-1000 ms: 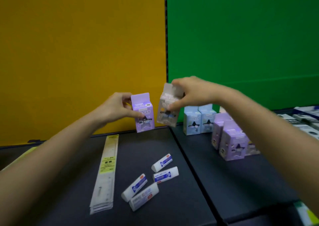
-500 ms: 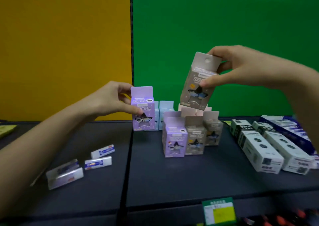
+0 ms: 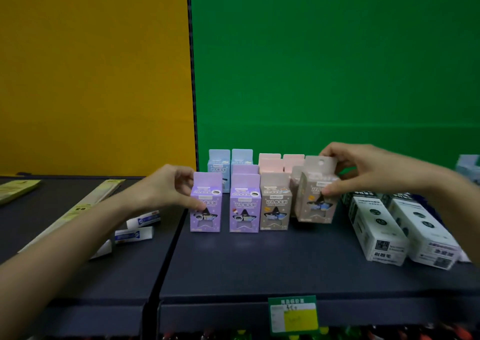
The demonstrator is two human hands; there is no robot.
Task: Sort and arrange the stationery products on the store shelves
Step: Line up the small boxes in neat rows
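My left hand [image 3: 168,187] grips a purple sharpener box [image 3: 205,209] that stands on the dark shelf [image 3: 259,267], at the left end of the front row. My right hand [image 3: 363,169] pinches a beige sharpener box [image 3: 315,196] by its top flap and side, slightly tilted, at the right end of that row. Between them stand another purple box [image 3: 244,207] and a beige box [image 3: 275,204]. Behind are blue boxes [image 3: 230,161] and pink boxes [image 3: 281,161].
White long boxes [image 3: 376,225] lie on the shelf to the right. On the left shelf section lie several white eraser packs [image 3: 135,232], rulers in a sleeve [image 3: 85,204] and a yellow pack [image 3: 15,189]. A green price tag [image 3: 293,313] hangs on the shelf's front edge.
My right hand has lowered the beige box from up high down to the right end of the front row. My left hand has brought the purple box down to the row's left end.
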